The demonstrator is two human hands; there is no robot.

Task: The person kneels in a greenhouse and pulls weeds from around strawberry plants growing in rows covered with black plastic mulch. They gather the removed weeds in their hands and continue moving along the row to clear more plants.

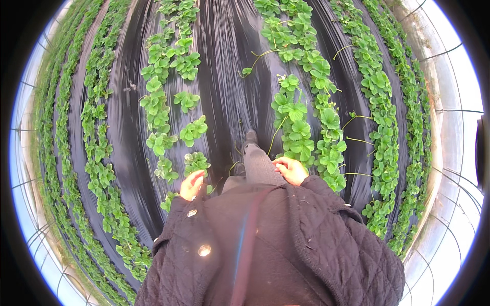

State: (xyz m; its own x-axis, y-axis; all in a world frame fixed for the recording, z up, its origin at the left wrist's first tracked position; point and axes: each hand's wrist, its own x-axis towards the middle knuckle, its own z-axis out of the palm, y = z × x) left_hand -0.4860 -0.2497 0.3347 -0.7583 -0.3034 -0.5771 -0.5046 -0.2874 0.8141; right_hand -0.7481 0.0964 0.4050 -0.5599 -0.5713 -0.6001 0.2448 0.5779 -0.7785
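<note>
My left hand (pixel 192 185) hangs by my side with loosely bent fingers and nothing visible in it. Just beyond its fingertips grows a strawberry plant (pixel 196 162) on the left bed. Over my trouser leg (pixel 262 164), my right hand (pixel 291 170) has its fingers slightly curled, with no object showing in them. Nearest to that hand are strawberry leaves (pixel 300 147) on the right bed. A thin strawberry runner (pixel 277 134) bends down from those leaves and ends close to the right fingertips; no contact is visible.
My shoe (pixel 250 137) stands in the furrow covered with black plastic mulch film (pixel 226 95). Another runner (pixel 264 54) with a small leaf reaches into this path. More strawberry rows (pixel 379 99) run along both sides. Translucent tunnel sheeting (pixel 455 141) on thin hoops borders the field.
</note>
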